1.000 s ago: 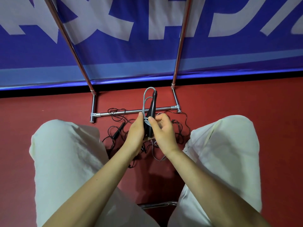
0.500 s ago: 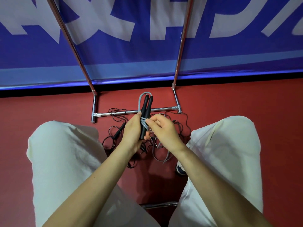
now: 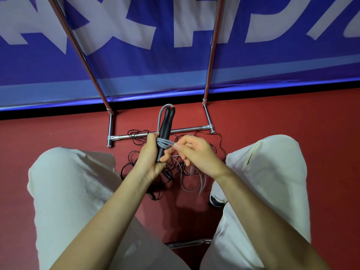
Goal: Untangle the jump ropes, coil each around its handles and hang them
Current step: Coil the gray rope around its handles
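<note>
Jump rope handles [image 3: 165, 133] in left hand [image 3: 150, 158]

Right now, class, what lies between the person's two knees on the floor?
In the head view, a tangle of black rope and grey rope lies on the red floor.

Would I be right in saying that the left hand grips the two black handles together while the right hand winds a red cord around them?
Not quite: the cord is grey, not red, as the head view shows. The left hand does grip the two black handles together, and the right hand winds the cord around them.
</note>
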{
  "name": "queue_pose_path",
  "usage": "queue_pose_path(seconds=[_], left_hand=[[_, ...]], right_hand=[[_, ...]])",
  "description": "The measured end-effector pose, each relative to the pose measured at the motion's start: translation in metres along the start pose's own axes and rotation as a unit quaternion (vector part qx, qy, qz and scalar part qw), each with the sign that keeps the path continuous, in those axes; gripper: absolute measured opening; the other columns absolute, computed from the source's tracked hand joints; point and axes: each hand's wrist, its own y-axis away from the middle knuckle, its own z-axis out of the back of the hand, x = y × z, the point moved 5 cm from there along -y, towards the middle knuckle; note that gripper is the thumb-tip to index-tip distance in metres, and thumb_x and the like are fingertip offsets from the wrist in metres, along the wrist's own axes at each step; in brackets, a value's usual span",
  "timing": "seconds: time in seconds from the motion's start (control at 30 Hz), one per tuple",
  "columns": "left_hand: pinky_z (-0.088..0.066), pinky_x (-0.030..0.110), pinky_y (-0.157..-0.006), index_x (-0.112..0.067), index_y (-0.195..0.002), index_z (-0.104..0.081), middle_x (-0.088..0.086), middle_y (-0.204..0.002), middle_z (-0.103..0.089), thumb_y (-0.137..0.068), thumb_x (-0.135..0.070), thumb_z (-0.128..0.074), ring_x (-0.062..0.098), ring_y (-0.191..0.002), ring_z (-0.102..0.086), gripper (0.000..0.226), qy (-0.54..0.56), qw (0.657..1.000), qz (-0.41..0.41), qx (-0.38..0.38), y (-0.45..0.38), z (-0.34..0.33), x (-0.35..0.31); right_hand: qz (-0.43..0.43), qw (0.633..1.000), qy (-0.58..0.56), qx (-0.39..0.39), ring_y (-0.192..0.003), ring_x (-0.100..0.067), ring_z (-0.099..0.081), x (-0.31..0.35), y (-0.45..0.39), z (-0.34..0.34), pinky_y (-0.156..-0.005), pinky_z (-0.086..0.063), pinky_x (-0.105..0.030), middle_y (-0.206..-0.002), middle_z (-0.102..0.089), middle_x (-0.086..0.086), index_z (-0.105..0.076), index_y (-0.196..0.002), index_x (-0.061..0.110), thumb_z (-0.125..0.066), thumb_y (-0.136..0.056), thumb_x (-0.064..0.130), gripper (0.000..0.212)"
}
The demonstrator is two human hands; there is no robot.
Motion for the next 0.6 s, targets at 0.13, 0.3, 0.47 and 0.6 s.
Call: queue_pose_path(seconds=[0.13, 0.3, 0.47, 0.6], left_hand=[[-0.019, 0.014, -0.023, -0.008, -0.080, -0.047, 0.003, -0.055, -0.041, -0.101, -0.031, -0.037, 0.005, -0.030, -0.031, 0.033, -0.016, 0.996, 0.057, 0.070, 0.011, -0.013, 0.001], [-0.024, 0.012, -0.021, -0.005, -0.079, -0.061, 0.004, -0.063, -0.050, -0.082, -0.035, -0.057, 0.004, -0.029, -0.037, 0.030, 0.025, 0.962, 0.174, 0.208, 0.025, -0.021, 0.012], [-0.027, 0.009, -0.025, -0.009, -0.093, -0.058, 0.005, -0.067, -0.051, -0.083, -0.045, -0.055, 0.005, -0.034, -0.041, 0.038, -0.034, 0.953, 0.203, 0.223, 0.026, -0.019, 0.012], [-0.039, 0.014, -0.034, -0.009, -0.092, -0.059, 0.004, -0.062, -0.055, -0.102, -0.047, -0.037, 0.010, -0.041, -0.050, 0.045, -0.106, 0.982, 0.113, 0.111, 0.013, -0.013, 0.013]], right_hand=[[0.003, 0.999, -0.047, -0.024, -0.051, -0.006, -0.038, 0.000, -0.006, 0.013, -0.050, -0.032, -0.019, -0.054, -0.045, 0.006, -0.057, -0.081, 0.013, -0.066, -0.090, 0.016, 0.014], [-0.009, 0.990, -0.121, 0.072, -0.071, -0.009, -0.054, -0.001, -0.007, 0.007, -0.051, -0.034, -0.013, -0.086, -0.057, -0.009, -0.058, -0.121, 0.020, -0.066, -0.083, 0.028, 0.039], [-0.010, 0.991, -0.124, 0.040, -0.063, 0.001, -0.062, -0.002, -0.001, 0.006, -0.059, -0.043, -0.013, -0.080, -0.068, 0.011, -0.062, -0.112, 0.010, -0.056, -0.096, 0.012, 0.018], [-0.005, 0.991, -0.135, -0.007, -0.053, 0.002, -0.057, -0.002, -0.002, 0.003, -0.051, -0.041, -0.009, -0.071, -0.064, 0.010, -0.059, -0.103, 0.011, -0.054, -0.096, 0.005, 0.010]])
